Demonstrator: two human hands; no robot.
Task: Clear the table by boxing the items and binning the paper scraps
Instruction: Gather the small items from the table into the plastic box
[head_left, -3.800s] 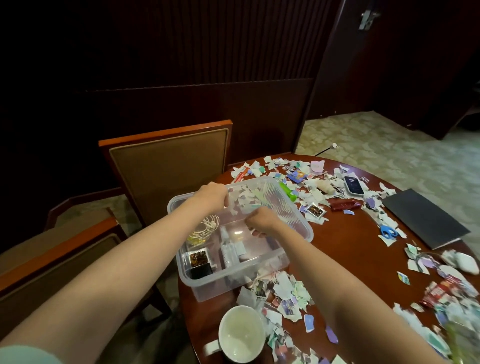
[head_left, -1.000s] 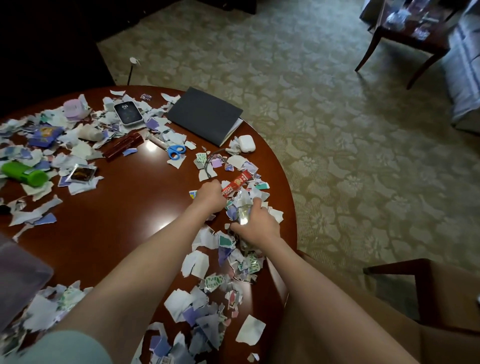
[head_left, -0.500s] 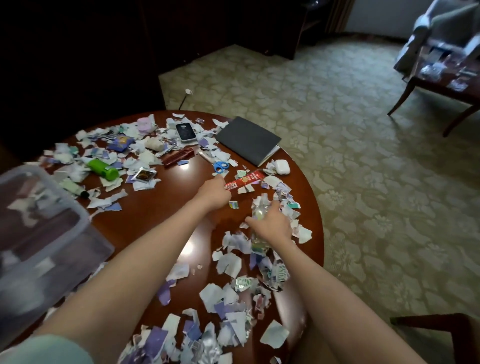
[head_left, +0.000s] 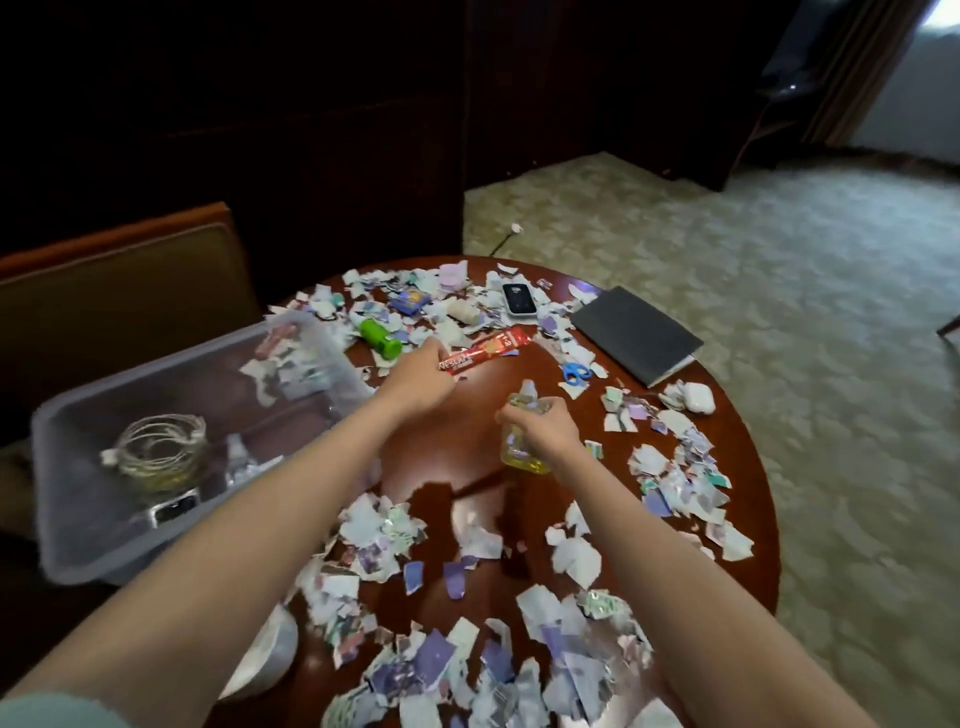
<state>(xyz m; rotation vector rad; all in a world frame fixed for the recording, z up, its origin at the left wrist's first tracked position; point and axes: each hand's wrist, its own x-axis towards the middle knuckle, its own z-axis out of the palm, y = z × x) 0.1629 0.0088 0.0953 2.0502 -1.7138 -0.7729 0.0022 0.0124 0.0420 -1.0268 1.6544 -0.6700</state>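
Note:
My left hand (head_left: 415, 382) grips one end of a long red coffee sachet (head_left: 485, 349), held above the round wooden table (head_left: 457, 441). My right hand (head_left: 545, 428) holds a small clear bottle of yellow liquid (head_left: 522, 444) over the table's middle. A clear plastic box (head_left: 171, 431) sits at the left edge with a coil of wire and small items inside. Torn paper scraps (head_left: 457, 639) cover much of the table. A green bottle (head_left: 381, 339), a phone (head_left: 517, 299), blue scissors (head_left: 575, 372), a white earbud case (head_left: 696, 397) and a dark notebook (head_left: 636, 332) lie at the far side.
A white cup (head_left: 267, 660) stands at the near left edge, partly behind my left arm. A chair back (head_left: 119, 291) stands behind the box. Patterned carpet (head_left: 779, 312) lies to the right, dark wall panels behind.
Both hands have lifted off the scrap pile, the left with the red sachet, the right with the yellow bottle, and moved left. The view swung left, bringing the box fully in.

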